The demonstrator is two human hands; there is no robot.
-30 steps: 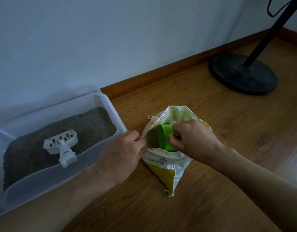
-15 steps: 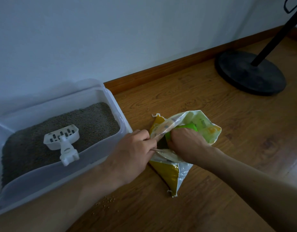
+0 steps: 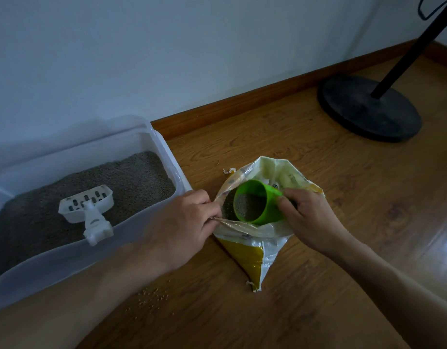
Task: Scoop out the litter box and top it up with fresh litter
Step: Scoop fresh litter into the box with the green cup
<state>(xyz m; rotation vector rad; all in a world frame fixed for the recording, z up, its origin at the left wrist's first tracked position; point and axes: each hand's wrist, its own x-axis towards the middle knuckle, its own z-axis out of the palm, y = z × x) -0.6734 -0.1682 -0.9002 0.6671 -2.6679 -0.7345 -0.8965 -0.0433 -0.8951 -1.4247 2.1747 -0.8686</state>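
Observation:
A white and yellow litter bag [image 3: 252, 250] lies open on the wooden floor. My left hand [image 3: 184, 222] pinches the bag's left rim and holds the mouth apart. My right hand [image 3: 305, 217] grips a green cup [image 3: 257, 205] by its handle, just above the bag's mouth. The cup is tilted toward the left and is partly filled with grey litter. To the left stands the translucent white litter box [image 3: 167, 152] with grey litter inside. A white slotted scoop [image 3: 89, 210] lies on that litter, its handle resting on the near wall.
A black round stand base [image 3: 368, 107] with a slanted pole sits at the back right. A wooden skirting board [image 3: 242, 104] runs along the white wall. Several small spilled grains [image 3: 149, 295] lie on the floor below my left forearm.
My right hand pushed the green cup down into the bag, then lifted it back out with grey litter in it. My left hand kept its hold on the rim.

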